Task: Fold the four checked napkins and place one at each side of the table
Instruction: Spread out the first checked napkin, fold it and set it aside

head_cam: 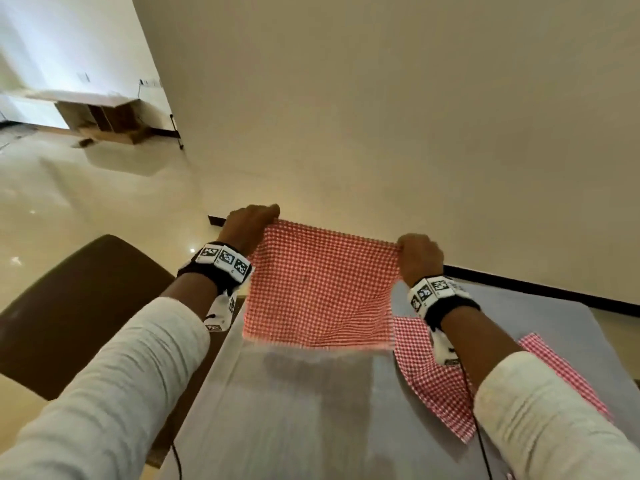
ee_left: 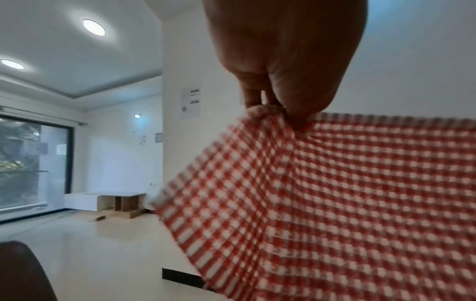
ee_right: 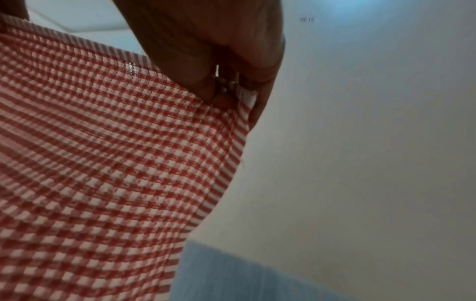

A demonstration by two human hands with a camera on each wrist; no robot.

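A red-and-white checked napkin [head_cam: 318,289] hangs spread out in the air above the table [head_cam: 294,410], which has a grey cloth. My left hand [head_cam: 252,223] pinches its upper left corner, and my right hand [head_cam: 419,254] pinches its upper right corner. The left wrist view shows my left hand [ee_left: 283,110] gripping the bunched corner of the napkin [ee_left: 335,203]. In the right wrist view my right hand [ee_right: 226,89] clamps the other corner of the napkin [ee_right: 103,163]. More checked napkins [head_cam: 433,386] lie flat on the table at the right, partly under my right forearm.
A dark brown chair back [head_cam: 79,306] stands at the table's left side. A plain wall [head_cam: 381,116] rises just beyond the table. A low wooden cabinet [head_cam: 107,123] sits far off on the glossy floor at the left.
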